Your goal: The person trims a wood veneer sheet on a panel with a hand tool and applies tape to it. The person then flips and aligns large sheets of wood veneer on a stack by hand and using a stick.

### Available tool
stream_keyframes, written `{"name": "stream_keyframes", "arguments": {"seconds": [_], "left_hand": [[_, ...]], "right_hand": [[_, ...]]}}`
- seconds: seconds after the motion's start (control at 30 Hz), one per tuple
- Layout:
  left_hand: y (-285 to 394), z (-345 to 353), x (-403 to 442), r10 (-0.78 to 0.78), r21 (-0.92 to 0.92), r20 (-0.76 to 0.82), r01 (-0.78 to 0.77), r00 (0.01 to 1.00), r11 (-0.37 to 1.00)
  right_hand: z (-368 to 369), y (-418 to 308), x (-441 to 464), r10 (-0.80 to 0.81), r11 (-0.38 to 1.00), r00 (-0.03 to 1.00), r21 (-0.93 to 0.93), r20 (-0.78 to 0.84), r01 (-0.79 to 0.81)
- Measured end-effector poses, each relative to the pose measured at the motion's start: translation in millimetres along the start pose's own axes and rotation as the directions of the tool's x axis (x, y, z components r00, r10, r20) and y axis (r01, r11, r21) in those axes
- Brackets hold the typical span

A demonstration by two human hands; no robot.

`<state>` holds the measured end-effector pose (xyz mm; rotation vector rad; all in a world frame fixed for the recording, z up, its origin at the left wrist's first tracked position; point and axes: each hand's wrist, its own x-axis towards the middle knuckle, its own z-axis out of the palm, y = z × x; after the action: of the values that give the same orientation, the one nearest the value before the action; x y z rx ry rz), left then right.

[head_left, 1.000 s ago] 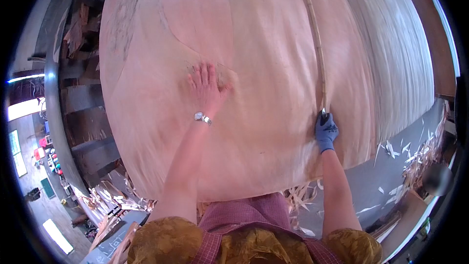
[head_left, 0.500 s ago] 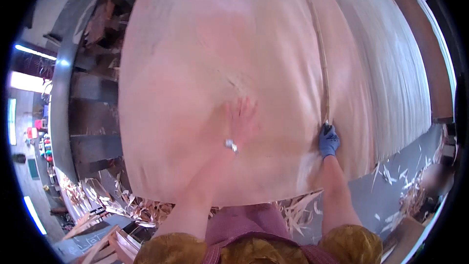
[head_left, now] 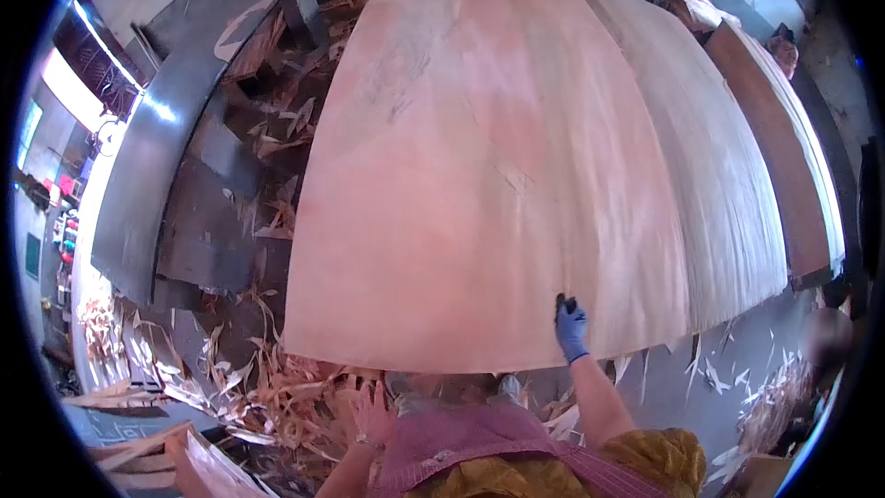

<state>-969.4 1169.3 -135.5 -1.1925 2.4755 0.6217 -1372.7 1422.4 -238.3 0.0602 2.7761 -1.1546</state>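
Note:
A large pinkish wood veneer sheet (head_left: 442,240) lies before me, with a paler sheet (head_left: 719,166) at its right. My right hand (head_left: 572,327), in a blue glove, is closed over the near part of the sheet around a small dark object (head_left: 565,304) that I cannot make out clearly. My bare left hand (head_left: 373,415) is off the sheet, just below its near edge and beside my apron, with fingers spread and nothing in it.
Curled veneer scraps (head_left: 295,406) are heaped below the sheet's near left edge. A dark metal beam (head_left: 147,194) runs along the left. Wood strips (head_left: 138,461) lie at the lower left. Another person (head_left: 785,53) shows at the upper right.
My left hand has come off the sheet toward my body. My right hand has moved nearer the near edge, the long thin strip no longer shows, and more of the sheet is in view.

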Motion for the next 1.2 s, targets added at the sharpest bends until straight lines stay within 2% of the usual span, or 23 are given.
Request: {"name": "stream_keyframes", "arguments": {"seconds": [0.03, 0.1, 0.13, 0.23, 0.4, 0.5, 0.6, 0.63, 0.7, 0.83, 0.87, 0.9, 0.97, 1.03, 1.13, 1.2], "left_hand": [[-24.3, -0.1, 1.6, -0.026, -0.005, 0.033, 0.026, 0.999, 1.0], [-69.1, -2.0, 18.2, -0.027, 0.004, 0.056, 0.027, 0.998, 1.0], [-94.4, -5.2, 27.9, -0.005, 0.024, 0.055, 0.003, 0.998, 1.0], [-147.5, -24.5, 52.2, 0.088, 0.033, -0.011, -0.087, 0.996, 0.996], [-199.0, -58.0, 126.8, 0.216, 0.106, -0.057, -0.209, 0.975, 0.972], [-183.1, -83.6, 179.2, 0.32, 0.146, -0.077, -0.307, 0.944, 0.94], [-133.3, -110.9, 249.5, 0.385, 0.126, -0.07, -0.375, 0.92, 0.919], [-115.5, -115.1, 275.5, 0.404, 0.115, -0.062, -0.395, 0.913, 0.911], [-82.2, -124.0, 324.4, 0.491, 0.125, -0.146, -0.477, 0.859, 0.87], [-0.4, -147.5, 437.5, 0.489, 0.189, -0.178, -0.458, 0.854, 0.869], [13.6, -146.8, 469.7, 0.468, 0.183, -0.224, -0.434, 0.855, 0.882], [25.6, -147.4, 502.5, 0.449, 0.177, -0.27, -0.415, 0.851, 0.893], [47.4, -152.9, 567.9, 0.302, 0.111, -0.302, -0.281, 0.904, 0.953], [72.1, -175.0, 598.2, 0.073, -0.01, -0.389, -0.083, 0.918, 0.996], [88.2, -196.0, 626.1, -0.16, -0.064, -0.499, 0.148, 0.852, 0.987], [88.9, -212.8, 633.2, -0.142, -0.06, -0.387, 0.129, 0.911, 0.99]], "right_hand": [[30.7, -2.7, -18.8, 0.008, 0.993, 0.999, 0.117, 0.031, -0.012], [63.6, -50.9, -54.9, 0.172, 0.954, 0.963, 0.209, 0.205, -0.215], [88.7, -55.8, -65.9, 0.058, 0.983, 0.983, 0.164, 0.173, -0.087], [107.2, -125.6, -122.4, -0.084, 0.996, 0.992, -0.027, 0.097, 0.087], [132.4, -117.6, -201.9, -0.017, 0.964, 0.994, -0.263, 0.107, 0.045], [119.7, -113.9, -241.8, 0.1, 0.936, 0.987, -0.347, 0.123, -0.052], [106.2, -118.9, -244.0, 0.2, 0.923, 0.967, -0.361, 0.156, -0.133], [110.9, -111.1, -239.5, 0.185, 0.932, 0.975, -0.338, 0.127, -0.132], [118.3, -94.5, -223.5, 0.146, 0.949, 0.986, -0.294, 0.078, -0.117], [130.5, -90.5, -162.4, 0.022, 0.949, 1.0, -0.315, 0.011, -0.018], [137.0, -77.6, -144.0, 0.066, 0.916, 0.995, -0.4, 0.073, -0.032], [142.1, -70.1, -134.2, 0.064, 0.922, 0.994, -0.386, 0.09, -0.024], [141.8, -64.0, -121.3, 0.062, 0.932, 0.992, -0.363, 0.113, -0.017], [141.1, -74.6, -116.8, 0.082, 0.923, 0.989, -0.385, 0.123, -0.028], [147.8, -66.3, -112.0, 0.064, 0.93, 0.992, -0.367, 0.108, -0.02], [149.7, -61.8, -109.0, 0.089, 0.929, 0.988, -0.369, 0.125, -0.038]]}}
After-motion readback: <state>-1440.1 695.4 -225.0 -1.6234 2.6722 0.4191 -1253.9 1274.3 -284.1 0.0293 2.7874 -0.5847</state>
